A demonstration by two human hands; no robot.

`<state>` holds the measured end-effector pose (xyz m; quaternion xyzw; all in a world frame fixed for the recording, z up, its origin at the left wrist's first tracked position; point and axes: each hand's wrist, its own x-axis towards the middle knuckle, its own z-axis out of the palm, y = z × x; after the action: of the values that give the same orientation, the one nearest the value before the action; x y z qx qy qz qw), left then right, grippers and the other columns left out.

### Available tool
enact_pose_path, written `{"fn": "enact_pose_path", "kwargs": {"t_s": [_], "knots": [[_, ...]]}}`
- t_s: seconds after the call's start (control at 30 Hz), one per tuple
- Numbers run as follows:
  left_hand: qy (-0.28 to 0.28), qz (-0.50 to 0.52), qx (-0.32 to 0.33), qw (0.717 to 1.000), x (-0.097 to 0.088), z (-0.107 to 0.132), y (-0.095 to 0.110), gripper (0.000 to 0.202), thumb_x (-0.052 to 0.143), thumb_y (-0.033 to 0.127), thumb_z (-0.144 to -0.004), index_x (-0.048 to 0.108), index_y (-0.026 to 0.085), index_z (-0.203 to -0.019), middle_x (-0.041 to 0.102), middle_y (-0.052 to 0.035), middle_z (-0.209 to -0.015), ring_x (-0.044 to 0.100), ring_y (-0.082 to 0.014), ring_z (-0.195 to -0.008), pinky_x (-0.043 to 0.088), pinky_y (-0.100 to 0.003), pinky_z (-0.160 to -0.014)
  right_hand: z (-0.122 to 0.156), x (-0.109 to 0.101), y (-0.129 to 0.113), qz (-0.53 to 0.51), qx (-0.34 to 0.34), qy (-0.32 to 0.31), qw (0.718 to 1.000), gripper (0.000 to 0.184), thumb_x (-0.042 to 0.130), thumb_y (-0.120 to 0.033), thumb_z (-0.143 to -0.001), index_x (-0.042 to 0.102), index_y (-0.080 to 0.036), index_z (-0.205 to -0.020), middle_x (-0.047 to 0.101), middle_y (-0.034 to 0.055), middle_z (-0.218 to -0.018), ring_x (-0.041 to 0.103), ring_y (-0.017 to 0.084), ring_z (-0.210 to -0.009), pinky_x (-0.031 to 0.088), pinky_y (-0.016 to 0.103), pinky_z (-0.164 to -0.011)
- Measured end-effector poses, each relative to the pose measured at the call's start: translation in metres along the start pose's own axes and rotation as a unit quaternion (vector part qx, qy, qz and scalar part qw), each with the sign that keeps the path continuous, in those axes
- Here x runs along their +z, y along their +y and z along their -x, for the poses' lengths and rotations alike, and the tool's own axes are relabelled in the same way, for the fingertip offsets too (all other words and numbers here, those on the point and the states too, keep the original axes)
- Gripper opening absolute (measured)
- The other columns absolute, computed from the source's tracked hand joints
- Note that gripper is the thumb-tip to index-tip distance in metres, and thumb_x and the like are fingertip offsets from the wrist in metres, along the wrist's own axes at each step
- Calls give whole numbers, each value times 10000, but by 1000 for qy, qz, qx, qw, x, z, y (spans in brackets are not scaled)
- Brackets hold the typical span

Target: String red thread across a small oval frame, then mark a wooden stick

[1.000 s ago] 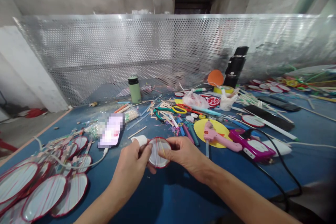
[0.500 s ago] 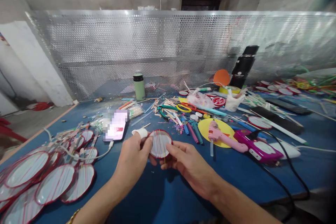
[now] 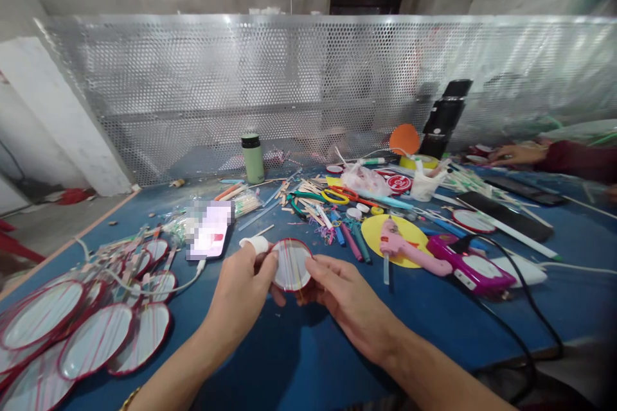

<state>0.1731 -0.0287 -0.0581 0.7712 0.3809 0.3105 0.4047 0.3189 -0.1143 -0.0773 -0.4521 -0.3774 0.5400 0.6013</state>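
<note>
Between my two hands is a small round white disc (image 3: 292, 264) with a red rim and thin coloured strands running across its face. My left hand (image 3: 248, 279) pinches its left edge, thumb in front and fingers behind; a white wrap covers one fingertip. On the right edge, my right hand (image 3: 337, 289) grips with the thumb on the face, its other fingers partly hidden behind and below. The disc is held just above the blue table (image 3: 289, 359). Larger red-rimmed discs (image 3: 96, 340) lie piled at the left.
A lit phone (image 3: 212, 231) with a cable lies left of centre. Right of my hands are a pink glue gun (image 3: 409, 250) on a yellow disc and a purple power strip (image 3: 472, 266). Sticks, scissors (image 3: 337, 196) and pens lie behind. Another person's hand (image 3: 520, 154) reaches in at far right.
Another person's hand and dark red sleeve have come into view at the far right. My hands keep hold of the disc, with the right fingers slightly shifted. The view has moved slightly.
</note>
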Motion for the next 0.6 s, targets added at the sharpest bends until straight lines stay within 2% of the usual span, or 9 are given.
{"fn": "enact_pose_path", "kwargs": {"t_s": [0.33, 0.6], "knots": [[-12, 25, -3, 1000, 2, -1, -2, 208, 525, 312, -912, 586, 194, -752, 695, 3, -551, 702, -199, -454, 498, -259, -506, -1, 1, 0, -16, 3, 16, 1000, 444, 745, -571, -792, 676, -140, -872, 639, 19, -774, 577, 129, -714, 478, 274, -698], [-48, 12, -4, 999, 3, 1, -2, 245, 474, 310, -936, 511, 216, -712, 684, 14, -556, 693, -185, -442, 499, -257, -520, -1, 2, -1, -24, -2, 34, 999, 438, 779, -549, -764, 657, -141, -868, 636, 8, -781, 556, 120, -703, 456, 266, -687]]}}
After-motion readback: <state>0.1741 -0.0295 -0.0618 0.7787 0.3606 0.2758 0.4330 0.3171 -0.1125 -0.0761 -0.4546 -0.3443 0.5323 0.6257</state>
